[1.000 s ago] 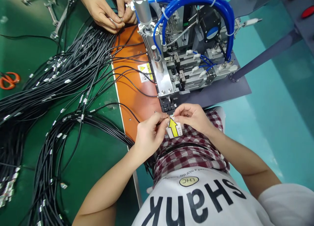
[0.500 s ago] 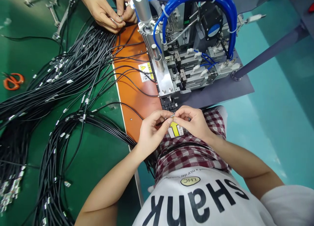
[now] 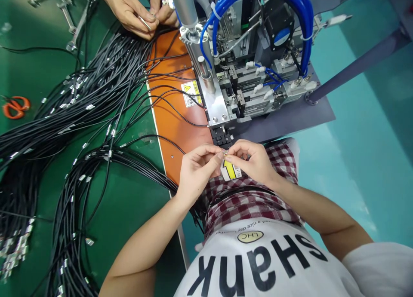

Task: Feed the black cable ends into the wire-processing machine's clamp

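My left hand (image 3: 200, 168) and my right hand (image 3: 253, 159) meet in front of the machine's near edge, fingertips almost touching. Thumb and forefinger of the left pinch the end of a black cable (image 3: 172, 139), which runs in from the table and passes behind that hand. A tiny bare wire end (image 3: 225, 153) shows between the two pinches, and the right fingertips close on it. Just below them is a white label with a yellow arrow (image 3: 229, 170). Other black cables (image 3: 180, 108) lie across the orange plate (image 3: 176, 133) to the machine's metal block (image 3: 217, 103).
Large bundles of black cables (image 3: 93, 90) with silver tags spread over the green table (image 3: 129, 211). Orange-handled scissors (image 3: 16, 108) and wrenches (image 3: 67, 19) lie at left. A co-worker's hands (image 3: 138, 13) hold a small metal piece at the top. Blue hoses (image 3: 306, 22) arch over the machine.
My left hand has shifted slightly left, and the fingertips of both hands have moved a little around the wire end. The co-worker's hands have moved slightly left.
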{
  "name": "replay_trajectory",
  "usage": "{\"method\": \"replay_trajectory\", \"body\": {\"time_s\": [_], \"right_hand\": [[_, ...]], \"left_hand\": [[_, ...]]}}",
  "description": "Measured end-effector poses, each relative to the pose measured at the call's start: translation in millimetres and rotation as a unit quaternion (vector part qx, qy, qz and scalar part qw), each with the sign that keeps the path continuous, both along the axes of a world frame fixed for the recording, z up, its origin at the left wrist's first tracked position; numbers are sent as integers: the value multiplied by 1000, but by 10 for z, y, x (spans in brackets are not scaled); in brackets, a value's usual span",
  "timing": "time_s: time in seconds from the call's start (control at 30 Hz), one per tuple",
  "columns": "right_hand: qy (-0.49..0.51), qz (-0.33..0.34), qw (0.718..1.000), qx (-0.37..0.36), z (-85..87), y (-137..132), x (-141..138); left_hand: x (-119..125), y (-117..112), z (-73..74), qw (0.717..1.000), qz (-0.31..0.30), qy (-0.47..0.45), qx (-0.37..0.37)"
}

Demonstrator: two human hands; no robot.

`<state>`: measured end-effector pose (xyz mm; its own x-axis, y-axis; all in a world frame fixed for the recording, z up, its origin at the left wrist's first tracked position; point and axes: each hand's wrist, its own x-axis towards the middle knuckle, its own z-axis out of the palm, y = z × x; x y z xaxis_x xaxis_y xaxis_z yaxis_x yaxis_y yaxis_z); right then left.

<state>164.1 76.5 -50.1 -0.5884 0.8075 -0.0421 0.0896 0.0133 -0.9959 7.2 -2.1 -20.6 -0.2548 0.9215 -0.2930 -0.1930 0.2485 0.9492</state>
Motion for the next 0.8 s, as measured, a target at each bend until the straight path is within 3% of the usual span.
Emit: {"method": "replay_trajectory", "body": {"time_s": [0.2, 0.5, 0.8], "right_hand": [[-4, -6, 1000, 25, 10, -8, -15], [-53, -10, 998, 26, 91, -7, 46], [-70, -14, 989, 131, 172, -35, 28]], "left_hand": [[-1, -11, -20, 1000, 8, 12, -23], [8, -41, -43, 996, 7, 86, 5], [9, -44, -45, 994, -12, 108, 14]]}}
